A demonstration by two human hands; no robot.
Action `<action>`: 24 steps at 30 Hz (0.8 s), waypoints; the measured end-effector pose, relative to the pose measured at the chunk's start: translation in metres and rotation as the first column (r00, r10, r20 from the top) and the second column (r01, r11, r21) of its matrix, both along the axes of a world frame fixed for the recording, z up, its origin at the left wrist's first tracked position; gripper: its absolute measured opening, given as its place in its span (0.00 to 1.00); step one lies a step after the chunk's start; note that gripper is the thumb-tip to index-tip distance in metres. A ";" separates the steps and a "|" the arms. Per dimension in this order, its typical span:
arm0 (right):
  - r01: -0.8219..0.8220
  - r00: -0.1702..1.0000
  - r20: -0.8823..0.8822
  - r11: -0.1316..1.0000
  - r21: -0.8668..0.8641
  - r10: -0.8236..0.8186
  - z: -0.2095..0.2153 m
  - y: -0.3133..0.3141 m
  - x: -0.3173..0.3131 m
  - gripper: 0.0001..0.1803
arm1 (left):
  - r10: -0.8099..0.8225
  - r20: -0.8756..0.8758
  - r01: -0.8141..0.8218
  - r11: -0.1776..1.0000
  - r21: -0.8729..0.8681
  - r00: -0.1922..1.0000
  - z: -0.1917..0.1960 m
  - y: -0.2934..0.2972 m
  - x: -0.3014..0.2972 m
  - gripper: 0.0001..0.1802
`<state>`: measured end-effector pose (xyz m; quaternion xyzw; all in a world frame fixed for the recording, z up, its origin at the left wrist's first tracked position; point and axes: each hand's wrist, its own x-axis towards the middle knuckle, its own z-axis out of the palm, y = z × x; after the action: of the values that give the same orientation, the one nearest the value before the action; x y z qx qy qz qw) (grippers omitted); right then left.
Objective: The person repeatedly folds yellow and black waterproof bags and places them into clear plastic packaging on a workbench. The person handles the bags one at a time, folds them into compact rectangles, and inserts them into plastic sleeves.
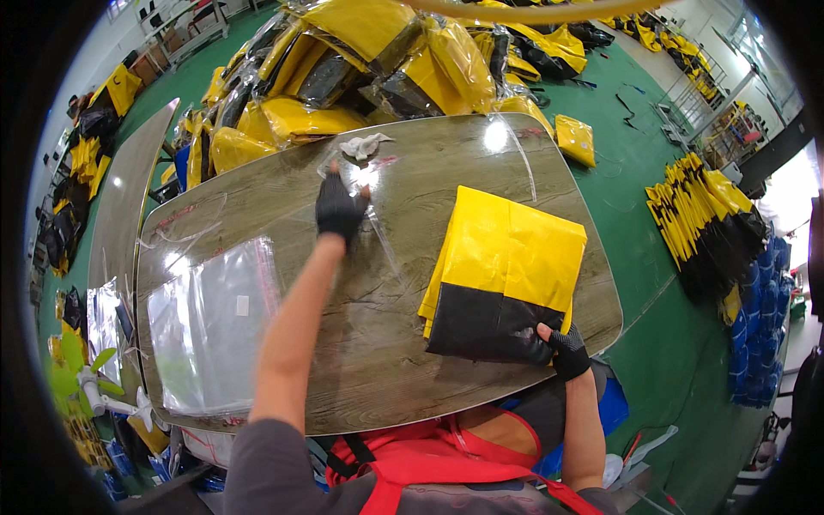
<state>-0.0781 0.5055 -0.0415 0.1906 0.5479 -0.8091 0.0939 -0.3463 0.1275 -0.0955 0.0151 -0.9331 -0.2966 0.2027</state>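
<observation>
My left hand (342, 206), in a black fingerless glove, reaches out over the wood-patterned table (369, 343). Its thumb and forefinger stand apart and nothing shows between them. Just beyond the fingertips lies a crumpled white scrap (364, 146). At the table's right side sits a folded yellow and black plastic sheet (515, 249), yellow on its far part and black on its near part. With my gloved right hand (565, 350) I grip its near right corner, thumb on top and fingers partly hidden.
Clear plastic bags (206, 318) lie in a flat stack on the table's left. Wrapped yellow and black packs (343, 77) pile up against the far edge. A green fan (86, 373) stands at the left. More folded sheets (704, 215) stand on the green floor at right.
</observation>
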 end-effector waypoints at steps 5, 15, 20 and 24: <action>-0.114 0.993 -0.009 0.993 -0.008 0.114 0.006 0.004 -0.001 0.33 | -0.101 0.245 0.193 0.901 -0.388 0.964 0.013 0.000 0.181 0.36; -0.503 0.862 0.055 0.840 0.200 0.503 0.034 0.023 -0.014 0.35 | -0.467 0.285 0.527 0.830 -0.186 0.837 0.034 -0.043 0.264 0.28; -0.524 0.851 0.132 0.835 0.167 0.508 0.042 0.029 0.008 0.35 | -0.379 0.101 0.382 0.924 -0.012 0.920 0.017 -0.046 0.266 0.20; -0.596 0.801 0.139 0.798 0.090 0.583 0.050 -0.015 0.023 0.32 | -0.344 -0.073 0.351 0.925 0.148 0.936 0.044 -0.051 0.262 0.17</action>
<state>-0.0554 0.4908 0.0085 0.0582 0.6257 -0.6911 0.3571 -0.0842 0.0768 -0.0519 -0.1411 -0.8895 -0.4014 0.1664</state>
